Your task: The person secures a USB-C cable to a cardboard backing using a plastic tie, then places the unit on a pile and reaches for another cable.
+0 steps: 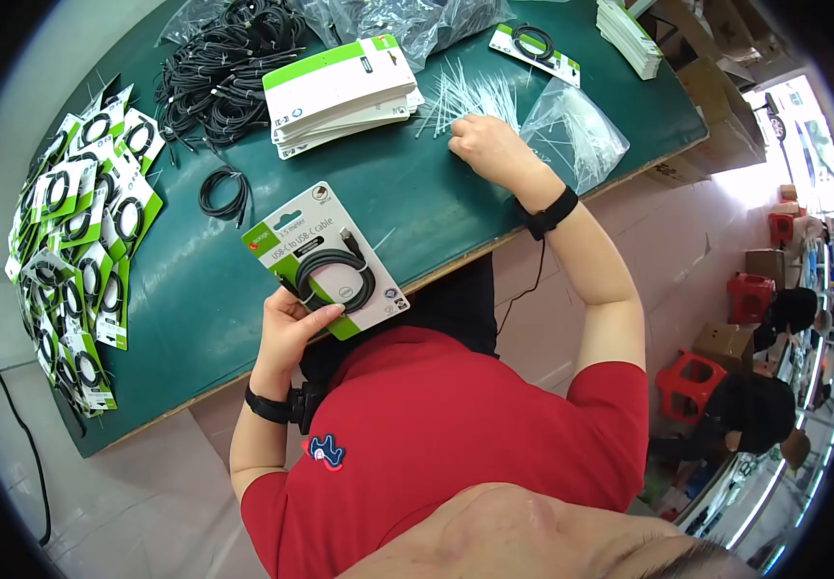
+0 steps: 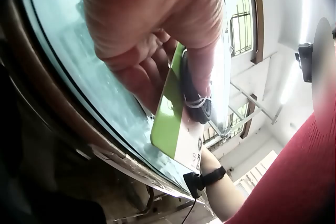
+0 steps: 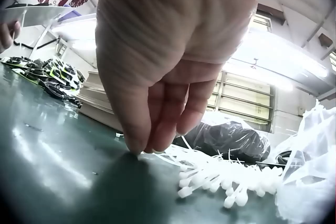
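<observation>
My left hand (image 1: 291,323) grips the lower left edge of a white and green retail card (image 1: 378,280), thumb over the front. A coiled black USB-C cable (image 1: 347,277) lies on that card; in the left wrist view, a clear tie (image 2: 197,101) loops round the coil. At a pile of loose white cable ties (image 1: 480,99), my right hand (image 1: 496,150) is curled, its fingertips low at the table. In the right wrist view the fingertips (image 3: 137,148) pinch together at a thin white cable tie (image 3: 167,157), partly hidden behind them.
Carded cables (image 1: 89,232) heap at the table's left. Black cables (image 1: 229,72) pile at the back, beside a stack of blank cards (image 1: 340,92). One loose coil (image 1: 225,196) lies near the held card. A plastic bag of ties (image 1: 581,135) sits at the right.
</observation>
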`<state>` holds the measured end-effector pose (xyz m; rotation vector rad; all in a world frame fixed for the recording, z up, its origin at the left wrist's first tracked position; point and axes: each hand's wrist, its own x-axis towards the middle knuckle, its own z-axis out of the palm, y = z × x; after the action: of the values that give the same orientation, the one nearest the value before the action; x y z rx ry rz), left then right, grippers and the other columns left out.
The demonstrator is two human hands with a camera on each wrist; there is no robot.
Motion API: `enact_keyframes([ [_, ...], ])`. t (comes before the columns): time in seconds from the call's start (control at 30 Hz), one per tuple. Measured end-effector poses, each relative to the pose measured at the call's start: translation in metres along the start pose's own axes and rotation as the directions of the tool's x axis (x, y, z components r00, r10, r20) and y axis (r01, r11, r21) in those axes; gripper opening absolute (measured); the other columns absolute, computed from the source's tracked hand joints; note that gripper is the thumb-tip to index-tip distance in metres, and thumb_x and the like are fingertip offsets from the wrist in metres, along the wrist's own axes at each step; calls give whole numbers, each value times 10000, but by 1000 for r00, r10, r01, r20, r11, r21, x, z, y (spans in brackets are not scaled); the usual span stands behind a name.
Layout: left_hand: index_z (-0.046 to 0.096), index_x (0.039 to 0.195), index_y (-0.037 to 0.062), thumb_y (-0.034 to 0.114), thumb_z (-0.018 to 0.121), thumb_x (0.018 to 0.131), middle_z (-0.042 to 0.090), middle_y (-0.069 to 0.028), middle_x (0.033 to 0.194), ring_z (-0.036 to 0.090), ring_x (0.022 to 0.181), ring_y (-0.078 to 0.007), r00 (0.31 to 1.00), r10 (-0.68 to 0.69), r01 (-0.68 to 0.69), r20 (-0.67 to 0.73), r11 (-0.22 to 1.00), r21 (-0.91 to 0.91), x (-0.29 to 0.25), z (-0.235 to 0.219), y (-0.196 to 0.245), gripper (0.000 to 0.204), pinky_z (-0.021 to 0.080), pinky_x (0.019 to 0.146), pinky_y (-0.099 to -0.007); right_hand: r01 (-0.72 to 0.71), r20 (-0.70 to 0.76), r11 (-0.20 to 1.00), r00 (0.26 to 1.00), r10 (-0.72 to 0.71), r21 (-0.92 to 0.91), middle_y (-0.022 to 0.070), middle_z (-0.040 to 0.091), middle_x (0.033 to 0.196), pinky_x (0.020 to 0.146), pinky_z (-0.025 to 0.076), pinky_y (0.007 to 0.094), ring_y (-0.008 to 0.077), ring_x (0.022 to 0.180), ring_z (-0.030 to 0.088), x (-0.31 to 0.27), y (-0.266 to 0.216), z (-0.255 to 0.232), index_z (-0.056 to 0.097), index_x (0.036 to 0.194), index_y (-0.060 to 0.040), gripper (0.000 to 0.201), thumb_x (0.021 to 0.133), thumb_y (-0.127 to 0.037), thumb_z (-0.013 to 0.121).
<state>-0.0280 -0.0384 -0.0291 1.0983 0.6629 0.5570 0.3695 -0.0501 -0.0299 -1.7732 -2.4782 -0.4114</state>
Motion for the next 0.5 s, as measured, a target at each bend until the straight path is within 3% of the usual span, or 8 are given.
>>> enact_keyframes([
  [0.13, 611, 1222, -43, -82, 740, 809, 684, -119, 1149, 665, 1048, -197, 1000, -8, 8, 22, 1000, 3, 2, -1, -1, 435, 548, 926, -344, 77, 16, 997, 997, -77, -8, 48, 608, 799, 680, 556, 352, 231, 817, 638, 8, 3, -5, 635, 713, -72, 51, 760, -85, 618],
  [0.3, 618, 1209, -43, -78, 748, 805, 688, -121, 1135, 667, 1040, -197, 999, -1, 2, 38, 1000, -25, 2, -1, -2, 426, 553, 917, -342, 72, 2, 997, 997, -72, -2, 43, 607, 798, 684, 560, 351, 221, 826, 640, 11, 14, 3, 644, 697, -76, 73, 759, -107, 625],
  [0.4, 622, 1200, -45, -78, 750, 803, 690, -122, 1131, 669, 1037, -196, 1000, 3, -2, 27, 999, -37, 3, -1, -5, 418, 555, 912, -338, 97, 129, 994, 987, -91, -42, 43, 583, 805, 702, 534, 346, 212, 863, 613, 15, 18, -3, 618, 714, -79, 64, 768, -115, 620],
  [0.5, 625, 1194, -46, -75, 753, 802, 690, -123, 1130, 670, 1033, -196, 1000, 5, -4, 25, 999, -38, 4, -1, -5, 413, 557, 909, -337, 130, 144, 990, 982, -121, -54, 43, 576, 796, 698, 533, 350, 208, 861, 613, 18, 18, -8, 617, 709, -84, 76, 769, -130, 624],
])
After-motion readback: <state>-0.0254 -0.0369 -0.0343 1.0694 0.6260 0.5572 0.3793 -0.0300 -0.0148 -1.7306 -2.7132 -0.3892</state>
